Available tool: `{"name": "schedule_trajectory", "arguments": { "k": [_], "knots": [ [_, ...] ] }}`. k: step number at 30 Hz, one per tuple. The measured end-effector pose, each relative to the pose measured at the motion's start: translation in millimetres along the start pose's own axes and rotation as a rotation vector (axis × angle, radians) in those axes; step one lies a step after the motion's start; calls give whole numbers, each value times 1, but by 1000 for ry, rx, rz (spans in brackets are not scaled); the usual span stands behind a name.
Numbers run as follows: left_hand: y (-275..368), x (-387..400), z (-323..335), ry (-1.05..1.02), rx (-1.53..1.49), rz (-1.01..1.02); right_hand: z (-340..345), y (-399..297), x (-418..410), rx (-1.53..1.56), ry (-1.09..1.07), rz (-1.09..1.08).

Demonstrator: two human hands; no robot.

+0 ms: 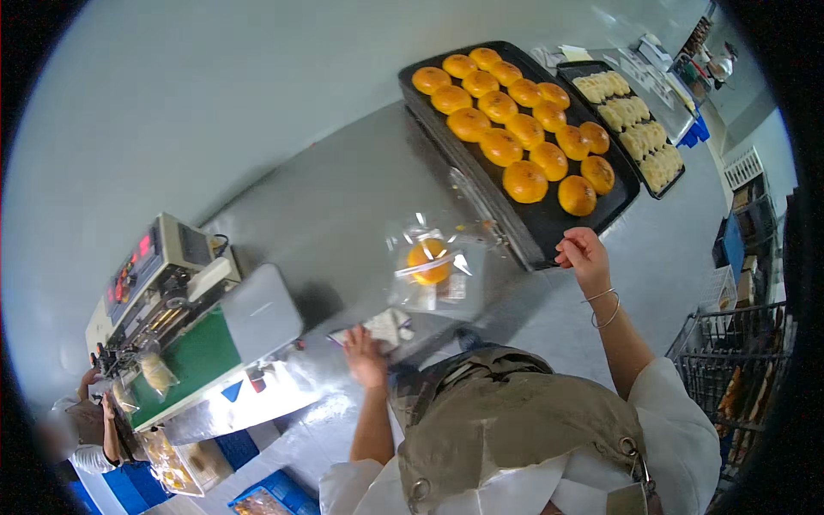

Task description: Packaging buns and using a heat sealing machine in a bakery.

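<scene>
My left hand [365, 358] rests flat at the table's front edge, against a white cloth [387, 327]. Beyond it lies a clear plastic bag [465, 299] with one glossy golden bun [427, 259] inside. My right hand [583, 252] hangs above the near corner of a black baking tray [544, 239], its fingers curled in and nothing seen between them. Rows of golden buns [501, 147] with dark specks on top fill most of that tray, with bare metal at its near end.
At left stands a sealing machine [164, 277] with a green conveyor belt [193, 360], where a co-worker's hands [108, 407] handle bagged bread [156, 372]. A second tray [660, 187] holds pale pastries [631, 122]. A rack [734, 354] stands at right, a blue crate [277, 489] on the floor.
</scene>
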State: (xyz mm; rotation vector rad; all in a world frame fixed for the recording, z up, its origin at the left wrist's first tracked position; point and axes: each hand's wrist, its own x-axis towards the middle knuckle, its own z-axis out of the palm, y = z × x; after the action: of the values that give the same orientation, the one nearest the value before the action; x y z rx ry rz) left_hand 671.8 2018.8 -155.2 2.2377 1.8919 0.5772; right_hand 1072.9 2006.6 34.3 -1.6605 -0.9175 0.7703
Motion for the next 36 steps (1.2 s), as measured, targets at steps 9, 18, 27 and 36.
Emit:
{"name": "schedule_trajectory", "arguments": {
  "k": [9, 18, 27, 36],
  "knots": [
    [133, 31, -22, 198, 63, -297, -120, 32, 143, -679, 91, -608],
    [219, 157, 53, 200, -365, -578, -79, 0, 141, -703, -175, -626],
    [176, 304, -42, -97, -752, -165, -7, 22, 80, -594, -587, -449],
    [196, 247, -36, 220, -803, -77, 141, 91, 155, -1156, -360, 17]
  ]
}}
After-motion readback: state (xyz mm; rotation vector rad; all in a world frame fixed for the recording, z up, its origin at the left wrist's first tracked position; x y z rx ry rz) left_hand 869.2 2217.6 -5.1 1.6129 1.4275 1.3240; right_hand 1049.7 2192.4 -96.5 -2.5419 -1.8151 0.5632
